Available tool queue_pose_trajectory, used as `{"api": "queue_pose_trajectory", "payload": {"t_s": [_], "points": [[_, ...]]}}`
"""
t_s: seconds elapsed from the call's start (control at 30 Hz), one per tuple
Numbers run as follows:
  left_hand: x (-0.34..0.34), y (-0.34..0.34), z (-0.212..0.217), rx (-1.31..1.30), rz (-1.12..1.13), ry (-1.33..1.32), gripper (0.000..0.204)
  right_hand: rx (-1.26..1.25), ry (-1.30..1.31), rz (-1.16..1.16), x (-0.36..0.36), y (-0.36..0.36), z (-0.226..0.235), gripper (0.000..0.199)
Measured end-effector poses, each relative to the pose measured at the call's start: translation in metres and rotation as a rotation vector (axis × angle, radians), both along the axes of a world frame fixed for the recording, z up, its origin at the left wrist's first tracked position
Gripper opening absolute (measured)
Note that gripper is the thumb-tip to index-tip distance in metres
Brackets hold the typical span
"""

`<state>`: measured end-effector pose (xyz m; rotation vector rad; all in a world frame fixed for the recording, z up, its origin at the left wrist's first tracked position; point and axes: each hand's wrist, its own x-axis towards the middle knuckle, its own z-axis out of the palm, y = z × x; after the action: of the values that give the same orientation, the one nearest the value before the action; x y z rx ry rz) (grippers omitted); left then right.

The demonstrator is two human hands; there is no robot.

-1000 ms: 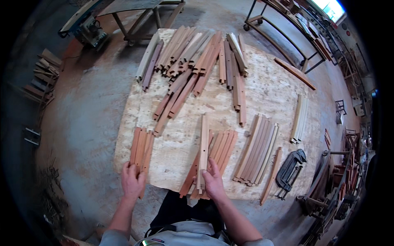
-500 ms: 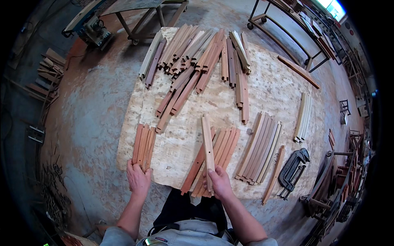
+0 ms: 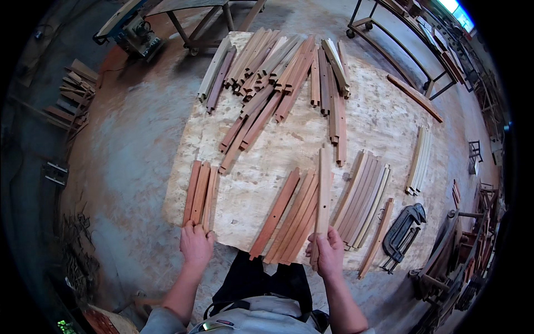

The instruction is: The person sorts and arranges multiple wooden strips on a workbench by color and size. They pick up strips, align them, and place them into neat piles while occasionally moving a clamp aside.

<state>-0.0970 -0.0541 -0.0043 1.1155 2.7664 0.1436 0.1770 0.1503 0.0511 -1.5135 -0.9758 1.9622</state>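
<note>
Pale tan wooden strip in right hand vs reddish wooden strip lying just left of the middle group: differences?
Colour: the pale tan wooden strip is lighter; the reddish wooden strip is darker.
Support: the right hand holds the tan strip; the reddish strip lies on the pale worktop.
Angle: in view, the tan strip runs nearly vertical; the reddish strip leans right.
Both are long and narrow, with a dark spot.
</note>
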Motion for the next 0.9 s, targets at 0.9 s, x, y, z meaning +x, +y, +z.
{"api": "queue_pose_trajectory", "payload": {"t_s": [0.9], "points": [[0.01, -0.021, -0.027, 0.214, 0.132, -0.024, 0.027, 0.045, -0.02, 0.011, 0.042, -0.013, 0.002, 0.024]]}}
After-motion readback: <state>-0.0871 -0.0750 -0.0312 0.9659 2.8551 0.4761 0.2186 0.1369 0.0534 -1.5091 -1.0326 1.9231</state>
